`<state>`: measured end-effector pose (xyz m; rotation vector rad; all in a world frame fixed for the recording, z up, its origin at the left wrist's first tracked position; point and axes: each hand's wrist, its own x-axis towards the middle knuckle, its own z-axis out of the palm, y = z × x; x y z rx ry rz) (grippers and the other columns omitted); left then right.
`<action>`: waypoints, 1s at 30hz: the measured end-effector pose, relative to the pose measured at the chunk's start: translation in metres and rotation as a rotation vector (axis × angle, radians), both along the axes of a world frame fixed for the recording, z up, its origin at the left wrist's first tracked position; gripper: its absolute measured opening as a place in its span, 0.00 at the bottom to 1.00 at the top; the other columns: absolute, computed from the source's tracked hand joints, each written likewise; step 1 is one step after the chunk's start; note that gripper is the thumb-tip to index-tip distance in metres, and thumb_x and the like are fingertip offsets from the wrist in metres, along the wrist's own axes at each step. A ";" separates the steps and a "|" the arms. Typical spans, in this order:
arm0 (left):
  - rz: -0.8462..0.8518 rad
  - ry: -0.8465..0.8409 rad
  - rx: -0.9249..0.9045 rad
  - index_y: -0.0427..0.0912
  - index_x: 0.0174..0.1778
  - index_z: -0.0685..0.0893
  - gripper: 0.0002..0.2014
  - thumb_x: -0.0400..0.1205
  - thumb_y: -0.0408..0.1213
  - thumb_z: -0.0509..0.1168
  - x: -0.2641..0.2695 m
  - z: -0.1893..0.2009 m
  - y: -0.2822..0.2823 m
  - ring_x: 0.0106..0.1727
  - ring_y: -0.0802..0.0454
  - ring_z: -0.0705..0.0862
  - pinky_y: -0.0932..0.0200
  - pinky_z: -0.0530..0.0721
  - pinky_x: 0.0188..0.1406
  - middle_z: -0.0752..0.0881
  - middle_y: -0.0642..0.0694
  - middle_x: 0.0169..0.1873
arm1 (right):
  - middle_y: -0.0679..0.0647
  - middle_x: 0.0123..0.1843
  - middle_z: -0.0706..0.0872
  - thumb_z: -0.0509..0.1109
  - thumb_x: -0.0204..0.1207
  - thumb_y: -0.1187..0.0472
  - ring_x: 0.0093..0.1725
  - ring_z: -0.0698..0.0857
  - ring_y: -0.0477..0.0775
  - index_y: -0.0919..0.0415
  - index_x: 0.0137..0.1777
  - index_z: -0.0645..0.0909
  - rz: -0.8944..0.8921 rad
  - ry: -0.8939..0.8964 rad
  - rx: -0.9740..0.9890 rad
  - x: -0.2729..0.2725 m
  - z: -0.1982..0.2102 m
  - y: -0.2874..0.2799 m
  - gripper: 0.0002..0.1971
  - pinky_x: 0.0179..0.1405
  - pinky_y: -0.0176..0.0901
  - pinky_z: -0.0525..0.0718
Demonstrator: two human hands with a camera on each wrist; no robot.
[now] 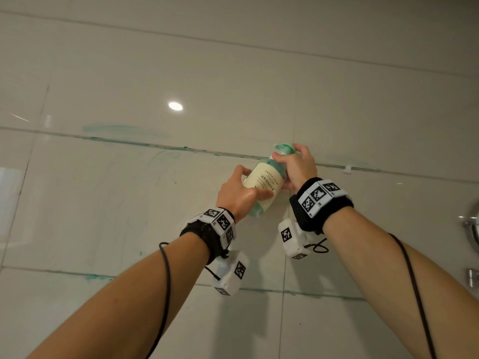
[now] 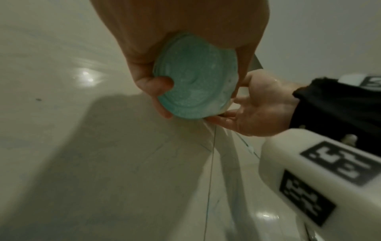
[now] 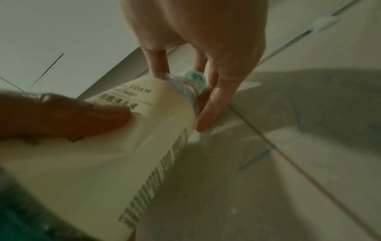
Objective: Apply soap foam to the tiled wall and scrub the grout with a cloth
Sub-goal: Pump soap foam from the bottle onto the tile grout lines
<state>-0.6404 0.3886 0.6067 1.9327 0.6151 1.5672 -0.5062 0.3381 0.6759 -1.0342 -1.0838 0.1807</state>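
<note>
Foam soap bottle [image 1: 264, 189] first: we see a clear body filled with pale cream liquid, a cream label printed "FRESH FOAM" above a line of Chinese characters, a barcode down one side, and a mint-green pump head [image 1: 285, 149] and base. From the left wrist view its round green underside [image 2: 195, 78] faces the camera, speckled with small bubbles. We hold it tilted, raised against the tiled wall [image 1: 129, 203], with the pump end pointing up to the horizontal grout line [image 1: 181, 147].

Our left hand [image 1: 239, 193] wraps the lower body, thumb across the label and fingers curled around the far side. Our right hand [image 1: 295, 165] closes over the neck and pump, fingers curled on top of the green head; its skin looks wet.

Along that grout line to the left we see a teal smear [image 1: 124, 130] on the glossy beige tile, with more teal traces in the joint below. A small white blob of foam [image 1: 347, 169] sits on the line just right of our right hand. Chrome fittings [image 1: 473, 229] show at the right edge.
</note>
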 end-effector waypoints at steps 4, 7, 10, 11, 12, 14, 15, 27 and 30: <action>-0.048 -0.062 -0.038 0.53 0.51 0.78 0.24 0.63 0.42 0.81 -0.010 0.002 0.006 0.45 0.41 0.90 0.39 0.92 0.37 0.89 0.45 0.48 | 0.48 0.51 0.88 0.80 0.56 0.50 0.46 0.91 0.57 0.40 0.49 0.77 -0.083 -0.006 0.023 -0.008 0.001 0.012 0.21 0.43 0.62 0.91; -0.070 -0.090 -0.053 0.49 0.51 0.80 0.21 0.67 0.37 0.80 -0.013 0.005 0.005 0.45 0.41 0.90 0.38 0.92 0.34 0.89 0.44 0.48 | 0.51 0.47 0.88 0.79 0.63 0.57 0.43 0.91 0.57 0.45 0.46 0.78 -0.072 0.011 0.023 -0.012 0.005 0.009 0.15 0.40 0.64 0.91; -0.081 -0.096 -0.062 0.49 0.53 0.80 0.21 0.68 0.35 0.80 -0.016 0.007 0.002 0.45 0.42 0.90 0.39 0.92 0.33 0.88 0.45 0.49 | 0.53 0.50 0.88 0.78 0.66 0.58 0.45 0.91 0.59 0.46 0.48 0.78 -0.045 0.005 0.011 -0.015 0.006 0.006 0.15 0.41 0.66 0.91; -0.084 -0.099 -0.064 0.49 0.53 0.80 0.21 0.68 0.35 0.80 -0.017 0.006 0.002 0.45 0.42 0.90 0.39 0.92 0.33 0.88 0.45 0.49 | 0.53 0.51 0.88 0.78 0.67 0.57 0.46 0.91 0.59 0.45 0.52 0.78 -0.035 -0.009 -0.002 -0.017 0.004 0.006 0.16 0.42 0.66 0.91; -0.086 -0.103 -0.065 0.49 0.53 0.80 0.21 0.68 0.36 0.80 -0.018 0.004 0.002 0.45 0.42 0.90 0.39 0.92 0.33 0.88 0.45 0.49 | 0.52 0.53 0.88 0.78 0.68 0.56 0.47 0.91 0.59 0.45 0.56 0.77 -0.018 -0.023 -0.013 -0.018 0.003 0.005 0.18 0.42 0.65 0.91; -0.100 -0.118 -0.077 0.49 0.53 0.81 0.20 0.68 0.36 0.80 -0.023 0.000 0.003 0.44 0.41 0.91 0.41 0.92 0.32 0.89 0.44 0.49 | 0.53 0.57 0.87 0.78 0.69 0.55 0.48 0.91 0.61 0.44 0.63 0.75 0.036 -0.028 -0.028 -0.022 0.001 0.007 0.23 0.40 0.67 0.91; -0.107 -0.124 -0.087 0.50 0.52 0.81 0.20 0.68 0.36 0.81 -0.026 -0.002 0.004 0.43 0.41 0.91 0.44 0.92 0.30 0.89 0.43 0.49 | 0.53 0.59 0.86 0.78 0.69 0.56 0.49 0.91 0.62 0.44 0.65 0.75 0.067 -0.016 -0.033 -0.025 0.000 0.007 0.26 0.39 0.68 0.90; -0.193 -0.179 -0.144 0.45 0.53 0.80 0.18 0.71 0.40 0.78 -0.089 0.000 0.023 0.36 0.42 0.88 0.68 0.72 0.13 0.91 0.40 0.48 | 0.53 0.59 0.86 0.77 0.67 0.62 0.50 0.90 0.61 0.47 0.66 0.75 -0.029 0.006 -0.022 -0.096 0.009 0.031 0.28 0.43 0.67 0.90; -0.214 -0.207 -0.162 0.41 0.53 0.80 0.17 0.72 0.37 0.78 -0.102 0.001 0.033 0.33 0.43 0.87 0.68 0.70 0.12 0.90 0.38 0.48 | 0.52 0.57 0.86 0.79 0.63 0.61 0.50 0.89 0.59 0.47 0.61 0.78 -0.113 0.007 -0.003 -0.112 0.013 0.042 0.26 0.46 0.64 0.90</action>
